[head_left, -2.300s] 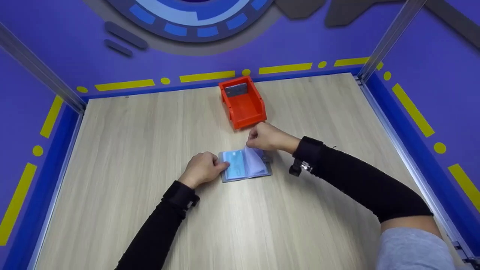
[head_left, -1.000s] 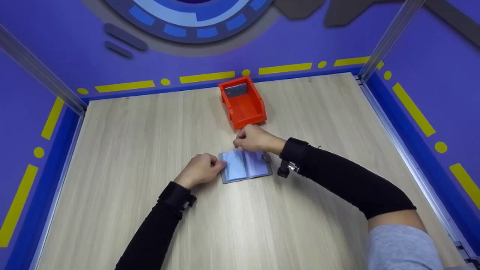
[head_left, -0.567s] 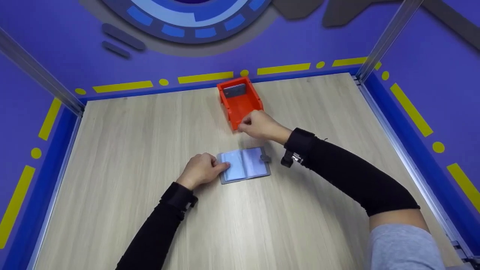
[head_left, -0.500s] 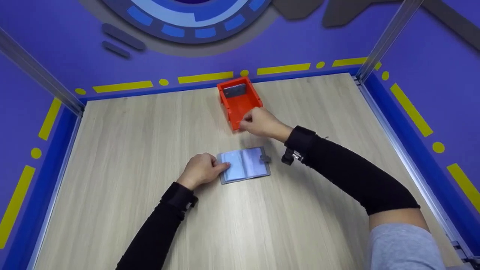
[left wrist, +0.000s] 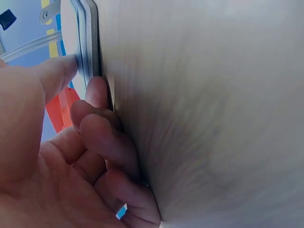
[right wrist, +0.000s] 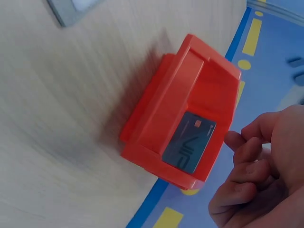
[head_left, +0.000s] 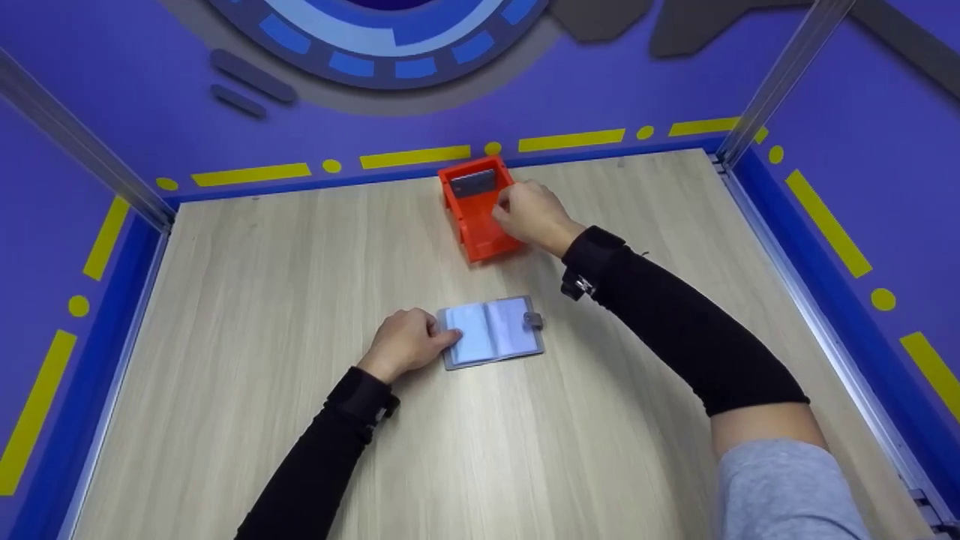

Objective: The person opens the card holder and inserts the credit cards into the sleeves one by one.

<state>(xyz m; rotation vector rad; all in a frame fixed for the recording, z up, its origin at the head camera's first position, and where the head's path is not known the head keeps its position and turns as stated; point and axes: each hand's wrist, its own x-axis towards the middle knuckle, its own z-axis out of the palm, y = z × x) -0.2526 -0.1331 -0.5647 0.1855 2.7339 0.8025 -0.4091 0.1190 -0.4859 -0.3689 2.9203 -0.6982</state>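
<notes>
Right wrist alone shows "VIP" on the card (right wrist: 189, 141) (right hand (head_left: 532, 215) curled, empty; left hand (head_left: 405, 341) pinching booklet (head_left: 491, 331)).

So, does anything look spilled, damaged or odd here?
Nothing stands out: the card holder lies open, its edge pinched by the left hand; the VIP card leans upright inside the red bin.

The person's left arm (head_left: 307, 465) slants forward and inward, ending in the left grip (head_left: 405, 341), set in a pinch with its thumb (left wrist: 59, 73) stretched out straight and its other fingers (left wrist: 107, 142) curled. The right arm (head_left: 690, 330), bent at the elbow, reaches farther forward. The right grip (head_left: 534, 214) hangs raised, thumb and forefinger close together, the remaining fingers folded toward the palm.
</notes>
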